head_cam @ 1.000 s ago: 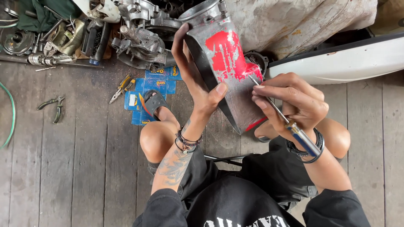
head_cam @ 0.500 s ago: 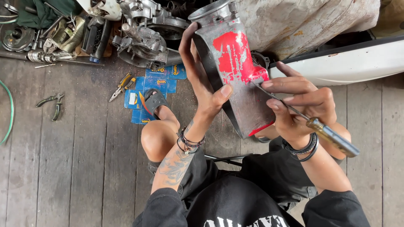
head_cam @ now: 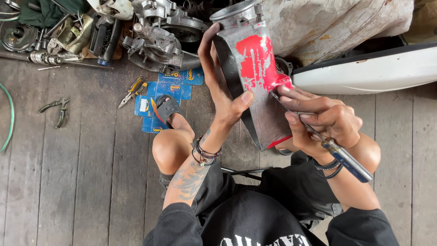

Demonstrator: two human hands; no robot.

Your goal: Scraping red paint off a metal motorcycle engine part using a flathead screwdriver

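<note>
Weathered floorboards [head_cam: 91, 182] lay beneath the metal part [head_cam: 255, 86], its long axis upright above the knees; the left hand [head_cam: 225, 86] gripped its side, while the right hand [head_cam: 318, 120] clasped a screwdriver [head_cam: 339, 155], tip seemingly on its red paint.

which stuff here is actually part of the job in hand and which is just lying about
In use: metal part with red paint, held by left hand; screwdriver in right hand.
Lying about: yellow pliers, dark pliers, blue packets, engine casing.
</note>
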